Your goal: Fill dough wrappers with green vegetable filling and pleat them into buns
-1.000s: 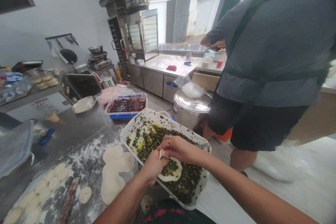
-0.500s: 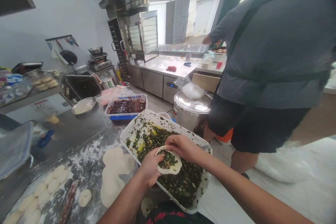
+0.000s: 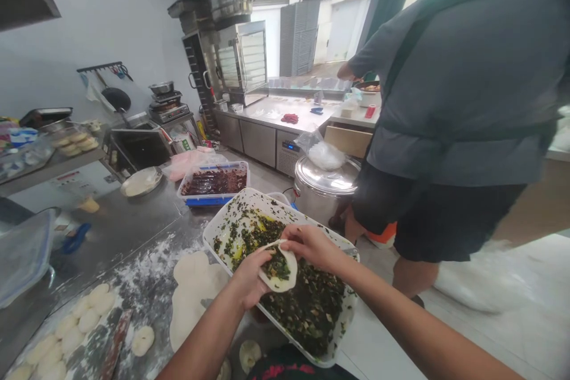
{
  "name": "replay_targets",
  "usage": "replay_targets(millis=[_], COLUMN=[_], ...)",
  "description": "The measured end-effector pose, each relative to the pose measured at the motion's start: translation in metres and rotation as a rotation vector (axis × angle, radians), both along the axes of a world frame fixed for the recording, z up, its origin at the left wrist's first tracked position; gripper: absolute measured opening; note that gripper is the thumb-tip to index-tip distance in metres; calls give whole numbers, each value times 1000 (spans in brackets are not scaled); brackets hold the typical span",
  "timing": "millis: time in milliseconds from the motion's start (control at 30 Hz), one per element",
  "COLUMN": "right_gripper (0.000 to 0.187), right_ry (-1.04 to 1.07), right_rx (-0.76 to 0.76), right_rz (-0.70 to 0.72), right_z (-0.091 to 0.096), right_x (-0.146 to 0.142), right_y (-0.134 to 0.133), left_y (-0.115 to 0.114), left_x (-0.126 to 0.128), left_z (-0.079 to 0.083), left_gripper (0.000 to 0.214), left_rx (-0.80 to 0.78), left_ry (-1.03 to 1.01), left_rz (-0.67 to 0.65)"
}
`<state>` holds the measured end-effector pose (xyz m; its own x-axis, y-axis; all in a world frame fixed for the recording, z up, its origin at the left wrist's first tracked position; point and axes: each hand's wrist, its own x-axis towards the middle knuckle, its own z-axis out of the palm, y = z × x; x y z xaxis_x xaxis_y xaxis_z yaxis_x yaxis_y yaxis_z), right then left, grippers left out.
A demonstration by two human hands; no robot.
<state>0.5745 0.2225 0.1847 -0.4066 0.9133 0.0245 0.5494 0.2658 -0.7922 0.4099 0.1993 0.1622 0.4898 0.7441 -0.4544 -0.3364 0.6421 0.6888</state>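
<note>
A round dough wrapper with chopped green filling on it rests in my left hand, whose thumb lies over the near rim. My right hand pinches the wrapper's upper edge between thumb and fingers. Both hands are over a white tub of the same leafy green filling. Left of the tub, flattened dough wrappers overlap on the floured steel table. A single dough ball sits near a rolling pin, with several more dough balls further left.
Behind the tub stands a container of dark red-brown paste. A large lidded steel pot carries a plastic bag. A person in a grey shirt stands close on the right, back turned. A clear plastic lid lies at the left.
The wrapper has shifted slightly left and its upper edge is drawn inward more, so less filling shows. My right hand has moved a little with it.
</note>
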Motion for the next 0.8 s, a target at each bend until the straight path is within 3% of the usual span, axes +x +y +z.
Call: replay_targets(millis=[133,267,367,567,800], right_gripper=[21,14,12,18,9], right_ry=[156,-64,-180,-152,-171], right_rx=[-138,111,251,102,175], right_rz=[-23,67,146,134,171], right_z=[-6,5,15,14,26], right_x=[1,0,-2,-4,-7], right_y=[-1,-7,-10,-5,-9], left_y=[-4,-4,-3,-1,-1], left_x=[2,8,12,11,9], left_z=[8,-1,-10,-14,-5], left_gripper=[34,42,37,38,35], left_rx=[41,140,210,301,320], left_ry=[-153,31,138,257,294], left_rz=[116,149,121,64,-63])
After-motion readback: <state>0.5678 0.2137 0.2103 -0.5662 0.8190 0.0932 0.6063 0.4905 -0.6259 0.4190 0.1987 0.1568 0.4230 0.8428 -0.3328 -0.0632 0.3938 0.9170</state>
